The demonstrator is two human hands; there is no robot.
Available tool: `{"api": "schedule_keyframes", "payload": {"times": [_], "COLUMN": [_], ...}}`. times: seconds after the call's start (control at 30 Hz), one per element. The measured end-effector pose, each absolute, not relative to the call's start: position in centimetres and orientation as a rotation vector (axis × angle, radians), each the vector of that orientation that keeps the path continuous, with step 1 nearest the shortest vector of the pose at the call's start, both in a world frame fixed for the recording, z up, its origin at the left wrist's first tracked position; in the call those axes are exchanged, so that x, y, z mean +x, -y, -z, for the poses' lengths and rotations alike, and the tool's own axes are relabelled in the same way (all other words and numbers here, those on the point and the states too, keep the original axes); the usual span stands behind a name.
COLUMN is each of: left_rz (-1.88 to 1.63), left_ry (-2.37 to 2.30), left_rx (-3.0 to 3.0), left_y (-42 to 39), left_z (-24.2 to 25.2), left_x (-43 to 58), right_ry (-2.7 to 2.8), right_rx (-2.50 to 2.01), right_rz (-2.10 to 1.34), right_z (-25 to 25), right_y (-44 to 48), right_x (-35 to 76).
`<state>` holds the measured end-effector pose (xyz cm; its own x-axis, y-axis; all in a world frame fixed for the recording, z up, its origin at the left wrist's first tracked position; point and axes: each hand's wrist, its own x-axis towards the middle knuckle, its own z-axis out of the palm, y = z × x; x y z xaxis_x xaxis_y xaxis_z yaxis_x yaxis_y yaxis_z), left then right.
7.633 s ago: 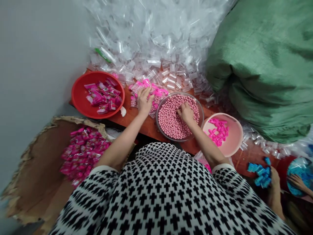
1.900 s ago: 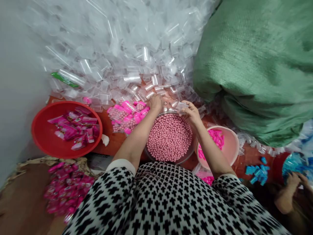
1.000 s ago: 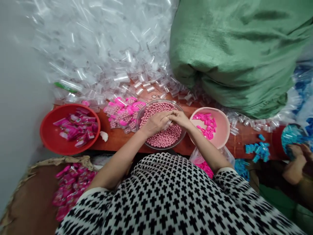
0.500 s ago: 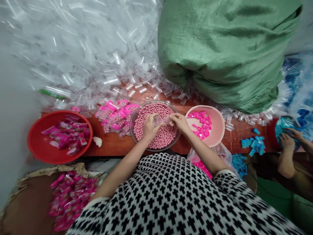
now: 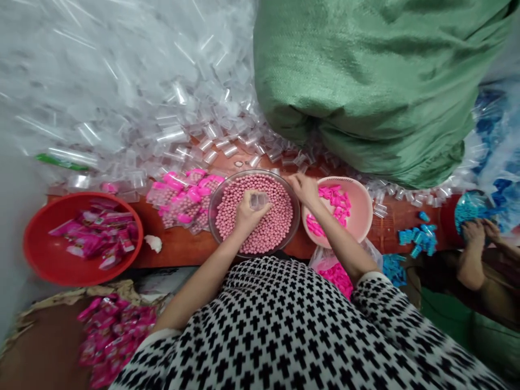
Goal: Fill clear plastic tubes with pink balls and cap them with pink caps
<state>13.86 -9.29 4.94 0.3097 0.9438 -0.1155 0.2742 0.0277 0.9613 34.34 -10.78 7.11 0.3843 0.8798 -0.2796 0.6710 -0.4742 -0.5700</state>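
Over a steel bowl (image 5: 212, 226) full of pink beads (image 5: 271, 227), my left hand (image 5: 246, 212) is closed around a small clear plastic container (image 5: 259, 201). No beads can be made out inside it. My right hand (image 5: 304, 189) is apart from the container, above the bowl's right rim and beside the pale pink basin (image 5: 363, 219). Its fingers are loosely bent and look apart, with nothing visible in them. Bright pink plastic pieces (image 5: 336, 200) lie in that basin. Filled clear containers with pink tops (image 5: 184, 197) are heaped left of the bowl.
A red basin (image 5: 36, 254) with pink packets stands at left. Clear containers (image 5: 170, 132) cover the back of the table, beside a large green sack (image 5: 365, 81). At right, a co-worker's hands (image 5: 475, 232) are at a bowl of blue beads (image 5: 467, 208), near blue pieces (image 5: 422, 238).
My right hand has left the clear container and moved right, toward the bowl's rim. My left hand still holds the container, now turned more end-up. The camera view has shifted slightly.
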Motion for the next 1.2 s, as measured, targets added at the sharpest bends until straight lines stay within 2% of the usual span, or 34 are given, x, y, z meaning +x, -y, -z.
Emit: {"api": "schedule_keyframes", "payload": {"times": [0.1, 0.17, 0.3, 0.43, 0.5, 0.57, 0.7, 0.8, 1.07, 1.2], "left_rz": [-0.856, -0.897, -0.965, -0.968, -0.994, -1.019, -0.971, -0.935, -0.920, -0.932], "left_ry": [-1.086, -1.030, -1.009, -1.013, -1.023, -1.027, -0.928, -0.882, -0.958, -0.991], "left_rx": [1.259, 1.159, 1.049, 0.856, 0.707, 0.540, 0.266, 0.215, 0.448, 0.858], "left_y": [9.3, 9.2, 9.0, 8.7, 8.6, 8.4, 8.5, 9.3, 12.2, 12.0], "left_z": [-5.0, -5.0, -4.9, -4.8, -4.8, -5.0, -6.2, -7.3, -8.3, -8.1], "left_x": [13.9, 13.9, 13.5, 13.2, 13.3, 13.5, 14.5, 15.4, 15.1, 13.3], "right_ry": [1.377, 1.397, 1.467, 1.490, 1.507, 1.548, 1.475, 1.346, 1.132, 1.148], "right_rx": [-2.746, -2.912, -3.009, -3.043, -2.956, -2.668, -1.853, -1.533, -1.514, -1.603], "right_rz": [-0.613, -0.675, -0.820, -0.753, -0.615, -0.589, -1.007, -1.143, -1.028, -1.066], "right_z": [-5.6, -4.0, -1.3, -1.5, -2.9, -4.7, -7.5, -8.7, -10.2, -11.3], "right_y": [7.7, 5.9, 3.9, 4.1, 5.1, 6.8, 11.2, 13.6, 15.4, 15.2], "right_x": [38.5, 40.0, 40.4, 40.3, 40.1, 39.2, 34.7, 30.5, 28.1, 30.0]}}
